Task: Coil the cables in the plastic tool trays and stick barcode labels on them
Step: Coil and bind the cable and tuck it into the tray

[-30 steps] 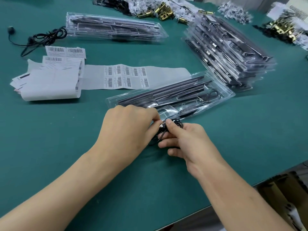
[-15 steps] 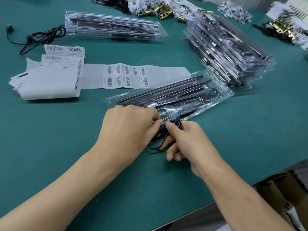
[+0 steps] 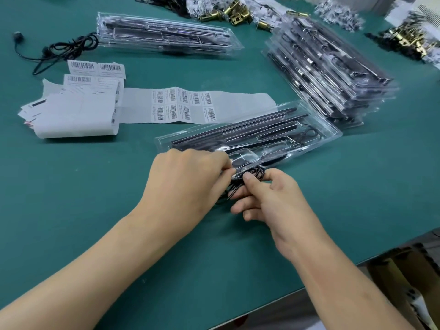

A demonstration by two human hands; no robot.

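While the black cable [image 3: 258, 173] sits coiled at the clear tray's [image 3: 329, 135] six-o'clock edge | left hand [image 3: 188, 177] pinches it; right hand [image 3: 269, 196] pinches it too | label strip [image 3: 185, 106] at eleven o'clock on desk [image 3: 95, 210]

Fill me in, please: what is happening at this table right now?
A person is coiling a thin black cable at the near edge of a clear tray. The left hand and right hand both pinch it. No label shows on this tray. The label strip lies just behind it, and a stack of trays sits to the right.
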